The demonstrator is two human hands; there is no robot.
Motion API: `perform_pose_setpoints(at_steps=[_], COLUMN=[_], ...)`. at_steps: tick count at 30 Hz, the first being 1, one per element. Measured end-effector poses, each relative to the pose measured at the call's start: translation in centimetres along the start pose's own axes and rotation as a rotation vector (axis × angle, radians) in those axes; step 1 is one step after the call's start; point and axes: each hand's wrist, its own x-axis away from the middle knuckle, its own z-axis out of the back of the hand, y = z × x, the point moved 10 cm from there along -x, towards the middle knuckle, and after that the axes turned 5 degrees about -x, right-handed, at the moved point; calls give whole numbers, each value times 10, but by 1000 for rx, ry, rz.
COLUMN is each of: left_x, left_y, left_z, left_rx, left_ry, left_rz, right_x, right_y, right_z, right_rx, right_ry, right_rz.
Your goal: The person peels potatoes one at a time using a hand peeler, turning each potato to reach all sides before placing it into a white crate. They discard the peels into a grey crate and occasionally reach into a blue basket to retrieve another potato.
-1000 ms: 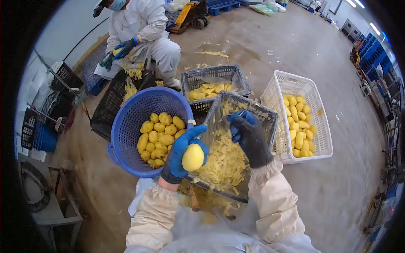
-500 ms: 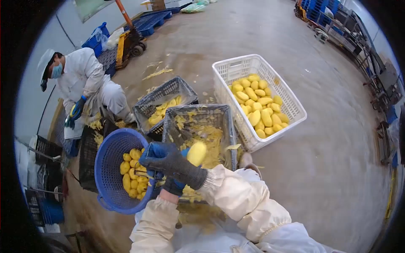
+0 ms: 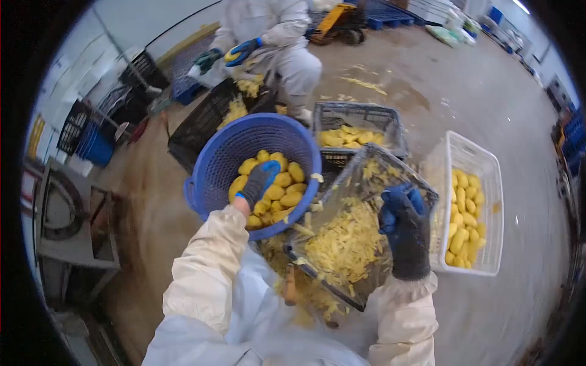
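Note:
My left hand (image 3: 259, 183), in a dark glove with blue fingers, is down inside the blue basket (image 3: 194, 165). Its fingers curl over one of the yellow potatoes (image 3: 292, 199) there; their undersides are hidden. My right hand (image 3: 404, 229), gloved the same way, hovers above the right side of the lined crate (image 3: 332, 285), with its fingers closed. The peeler that showed at this hand earlier is hidden behind the fingers now. Pale yellow peelings (image 3: 342, 244) fill much of that crate.
A white crate (image 3: 497, 210) with smooth yellow potatoes stands at the right. Beyond the lined crate is a dark crate (image 3: 397, 131) with yellow pieces. A co-worker (image 3: 274, 36) in white sits at the back, holding a yellow potato. A metal stand (image 3: 76, 244) is at left.
My view has swung left. My left hand has let go of the peeled potato and reached into the blue basket. My right hand has moved apart from it, to the right.

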Motion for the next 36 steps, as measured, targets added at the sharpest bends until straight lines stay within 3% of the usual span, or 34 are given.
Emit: perform_pose_setpoints(at_steps=[1,2,3,5,6,7,9,10,11,13,17,19,21,22,25,27,31,33,34,36], left_x=[7,9,15,25,37,40,65,73,72,77,77,72,73,69,66,45,32,32,41,55], left_y=[-25,-59,-81,-123,-169,-173,-202,-220,-214,-197,-236,-239,-234,-232,-126,-135,17,79,111,192], left_z=[25,45,55,48,20,16,-4,-14,-22,-27,-45,-57,-71,-60,-48,-23,-13,-24,-32,-49], left_rx=[-41,-262,-253,-695,-835,-822,-783,-844,-827,-881,-956,-958,-1050,-1068,-760,322,524,1078,1077,1260], left_ry=[-3,22,36,-190,-453,-453,-643,-667,-675,-731,-536,-623,-900,-899,-681,-524,-421,-323,-328,-446], left_rz=[304,239,255,220,-13,-3,290,315,315,513,626,578,451,439,-758,602,671,589,585,382], right_x=[-2,-4,-7,-12,-15,-20,-26,-29,-30,-32,-34,-35,-35,-35,-31,-28,-26,-26,-23,-18], right_y=[6,11,15,28,37,44,60,65,72,81,91,93,91,91,88,88,92,92,87,76], right_z=[2,7,5,3,5,4,5,5,6,9,12,8,12,11,5,-5,-22,-22,-28,-38], right_rx=[43,85,98,182,206,219,232,246,260,293,328,348,300,311,263,247,180,144,86,40], right_ry=[48,99,85,84,106,105,113,121,133,161,152,90,89,75,51,-17,-103,-94,-130,-177], right_rz=[-9,-15,-27,-85,-118,-128,-179,-189,-217,-252,-254,-284,-270,-289,-290,-273,-199,-203,-166,-114])
